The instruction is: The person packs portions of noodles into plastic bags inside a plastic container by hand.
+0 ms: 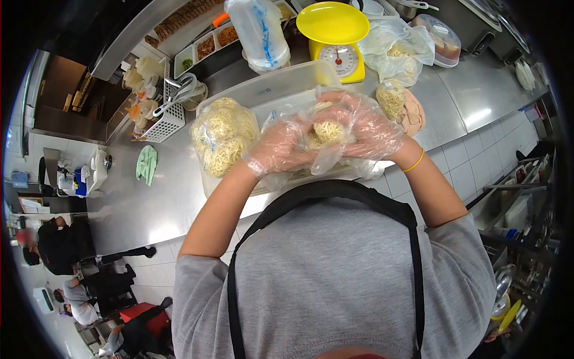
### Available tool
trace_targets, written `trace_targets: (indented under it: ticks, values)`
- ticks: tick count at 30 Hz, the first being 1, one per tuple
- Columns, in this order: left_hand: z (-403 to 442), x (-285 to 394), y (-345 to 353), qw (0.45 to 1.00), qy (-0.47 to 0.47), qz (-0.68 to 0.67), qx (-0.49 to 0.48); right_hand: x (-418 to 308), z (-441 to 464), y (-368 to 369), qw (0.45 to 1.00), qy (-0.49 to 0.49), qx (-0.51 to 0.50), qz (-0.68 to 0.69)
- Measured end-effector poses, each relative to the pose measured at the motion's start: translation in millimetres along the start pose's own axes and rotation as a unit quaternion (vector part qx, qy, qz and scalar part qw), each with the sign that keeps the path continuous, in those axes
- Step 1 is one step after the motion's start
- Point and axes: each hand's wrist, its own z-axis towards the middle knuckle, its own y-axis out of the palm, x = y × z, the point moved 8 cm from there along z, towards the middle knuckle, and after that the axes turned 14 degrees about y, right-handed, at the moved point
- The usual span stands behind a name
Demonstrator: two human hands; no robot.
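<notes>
My left hand (282,145) and my right hand (372,127) both wear clear plastic gloves. Between them is a clear plastic bag of noodles (329,131), with the fingers of both hands curled around it. The hands and bag are above a long translucent plastic tub (269,96). Left of my left hand, a large bag of pale noodles (224,137) sits in the tub's left end. Past my right hand, a small bag of noodles (390,100) lies against a round pinkish-tan item (412,113) whose kind I cannot tell.
A yellow dial scale (339,45) stands behind the tub, beside an open plastic bag (399,51) and a lidded container (439,39). A roll of plastic bags (258,36) is at the back. Left are a white basket (166,116) and green cloth (146,164). Several people are at far left.
</notes>
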Motion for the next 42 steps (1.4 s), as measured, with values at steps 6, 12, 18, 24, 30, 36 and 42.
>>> trace_targets:
  ticks: [6,12,18,24,30,36,42]
  values:
    - [17,-21,38,0.932,-0.054,0.225,-0.279,7,-2,6,0.997,0.041,0.029,0.066]
    - [15,-8,14,0.978,0.028,0.206,-0.015,1,-9,4,0.999,0.018,0.016,0.039]
    - [7,-10,3,0.996,-0.015,-0.012,-0.086,-6,-6,10,0.999,0.011,0.013,0.036]
    - [-14,-8,-8,0.992,0.122,-0.011,0.007,-9,-3,22,0.999,0.018,0.021,0.045]
    - [-21,-7,-10,0.990,0.140,0.030,-0.017,-13,3,27,0.998,0.046,0.024,-0.039]
    - [-16,14,-2,0.966,0.085,0.245,-0.019,25,-20,12,0.971,0.119,0.076,0.192]
    - [8,2,19,0.952,-0.060,0.243,-0.175,42,-28,18,0.938,0.146,0.154,0.276]
